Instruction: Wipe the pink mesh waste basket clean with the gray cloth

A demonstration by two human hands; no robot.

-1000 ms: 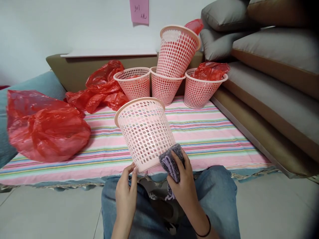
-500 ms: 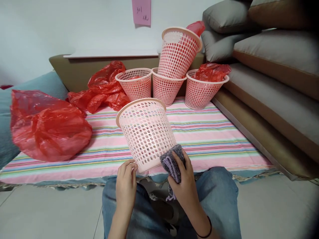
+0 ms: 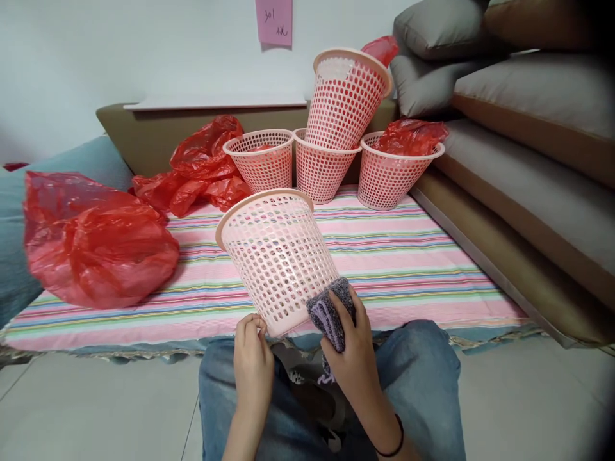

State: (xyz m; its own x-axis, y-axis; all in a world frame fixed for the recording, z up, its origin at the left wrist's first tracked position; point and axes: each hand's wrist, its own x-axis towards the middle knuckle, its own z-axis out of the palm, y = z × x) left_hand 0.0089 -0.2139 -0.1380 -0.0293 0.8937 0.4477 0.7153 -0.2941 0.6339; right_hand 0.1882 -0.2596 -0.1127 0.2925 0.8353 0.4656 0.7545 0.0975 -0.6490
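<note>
A pink plastic wastebasket [image 3: 281,262] with a perforated wall is tilted to the left above the striped cloth, its tan rim up and its base toward me. My left hand [image 3: 254,351] pinches the lower left edge of its base, fingers curled. In my right hand [image 3: 350,342] is a folded grey and purple cloth [image 3: 331,314], pressed against the lower right side of the basket. A purple trim of the cloth dangles below my fingers.
Behind stand three baskets [image 3: 262,163], with another basket [image 3: 343,99] tilted inside the middle one; red plastic shows in several. Red plastic bags [image 3: 100,243] lie at left on the striped cloth [image 3: 384,282]. Stacked cushions [image 3: 528,173] rise at right.
The basket has turned slightly, its rim shifting left. My left hand has moved a little to the right along with the base; my right hand keeps the cloth against the side.
</note>
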